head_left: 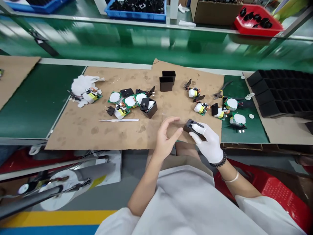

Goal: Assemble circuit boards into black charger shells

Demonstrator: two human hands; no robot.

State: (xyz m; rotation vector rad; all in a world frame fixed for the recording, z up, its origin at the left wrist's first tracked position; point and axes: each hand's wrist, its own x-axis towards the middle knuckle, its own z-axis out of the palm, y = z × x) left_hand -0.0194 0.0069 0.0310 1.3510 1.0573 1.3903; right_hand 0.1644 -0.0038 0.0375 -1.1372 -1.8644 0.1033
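Observation:
My right hand (208, 142), in a white glove, grips a small black plastic part (191, 125) near the front edge of the cardboard sheet (97, 130). My bare left hand (166, 137) hovers just left of it, fingers curved and apart, holding nothing. Two black housings (167, 80) stand upright further back on the cardboard. Small green circuit boards with white pads lie in clusters: one group (129, 102) to the left, another (215, 107) to the right.
Metal tweezers (119, 120) lie on the cardboard at left. Pliers (221, 91) rest on the green mat. A black compartment tray (283, 91) sits at right. Blue bins (137, 8) and a red tray (258, 18) stand beyond the green conveyor.

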